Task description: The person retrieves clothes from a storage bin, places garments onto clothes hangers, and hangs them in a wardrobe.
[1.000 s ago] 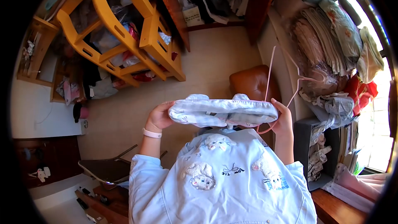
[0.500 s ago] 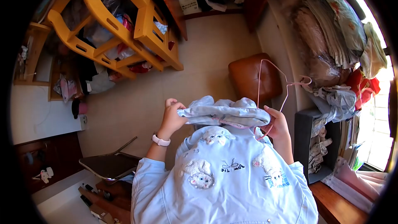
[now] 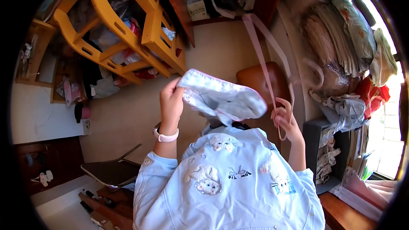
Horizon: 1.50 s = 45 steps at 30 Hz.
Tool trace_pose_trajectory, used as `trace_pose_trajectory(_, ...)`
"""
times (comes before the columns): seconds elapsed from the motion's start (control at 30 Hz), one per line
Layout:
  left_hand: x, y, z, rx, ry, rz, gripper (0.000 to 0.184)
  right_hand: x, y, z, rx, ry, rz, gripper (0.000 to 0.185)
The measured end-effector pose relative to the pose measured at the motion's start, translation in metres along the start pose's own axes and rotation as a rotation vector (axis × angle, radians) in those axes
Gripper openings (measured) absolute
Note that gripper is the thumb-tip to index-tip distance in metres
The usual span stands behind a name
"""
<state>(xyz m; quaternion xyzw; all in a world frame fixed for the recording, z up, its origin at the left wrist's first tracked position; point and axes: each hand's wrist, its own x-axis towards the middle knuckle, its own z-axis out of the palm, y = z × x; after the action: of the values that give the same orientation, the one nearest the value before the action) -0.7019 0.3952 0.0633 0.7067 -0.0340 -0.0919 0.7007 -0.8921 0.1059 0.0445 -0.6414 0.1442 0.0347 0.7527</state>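
My left hand (image 3: 171,102), with a pale band on the wrist, pinches one end of a light patterned garment (image 3: 226,96) with a pink-edged opening. The garment hangs tilted in front of my chest, its other end free. A thin pink hanger (image 3: 266,72), blurred by motion, is held in my right hand (image 3: 285,117), whose fingers are curled around its lower part. My right hand is apart from the garment.
A yellow wooden chair (image 3: 115,30) stands at the upper left before bagged items. A brown stool (image 3: 264,85) is ahead. Folded bedding (image 3: 336,38) and a grey box (image 3: 313,149) are at right, a dark folding chair (image 3: 113,170) at lower left.
My right hand has let go of the garment and moved slightly right. The hanger has swung upward. My left hand has lifted its end of the garment, so the garment tilts down to the right.
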Motion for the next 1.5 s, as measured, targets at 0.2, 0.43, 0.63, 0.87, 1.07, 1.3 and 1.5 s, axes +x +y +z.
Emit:
trace_pose_trajectory(0.2,0.026,0.048,0.002,0.633,0.339,0.842,0.025,-0.023,-0.020,0.006,-0.429,-0.509,-0.108,0.051)
trace_pose_trajectory(0.43,0.031,0.071,-0.008,0.639,0.435,0.962,0.023,-0.021,0.017,0.012,-0.238,-0.512,-0.059,0.056)
trace_pose_trajectory(0.63,0.021,0.071,-0.002,0.709,0.234,1.034,0.031,-0.015,0.012,0.033,-0.104,-0.530,-0.042,0.057)
trace_pose_trajectory(0.87,-0.019,0.055,0.051,0.595,-0.300,1.130,0.034,0.009,0.011,0.070,-0.109,-0.478,0.105,0.053)
trace_pose_trajectory(1.07,-0.003,0.091,0.058,0.784,-0.420,1.191,0.032,0.022,0.008,0.078,-0.067,-0.532,-0.228,0.070)
trace_pose_trajectory(1.3,0.026,0.125,0.072,0.760,-0.287,1.141,0.035,0.083,-0.003,0.059,-0.526,-0.033,-0.136,0.026)
trace_pose_trajectory(1.5,0.025,0.147,0.089,0.860,-0.100,1.169,0.036,0.126,-0.025,0.073,-0.757,0.273,-0.386,0.051)
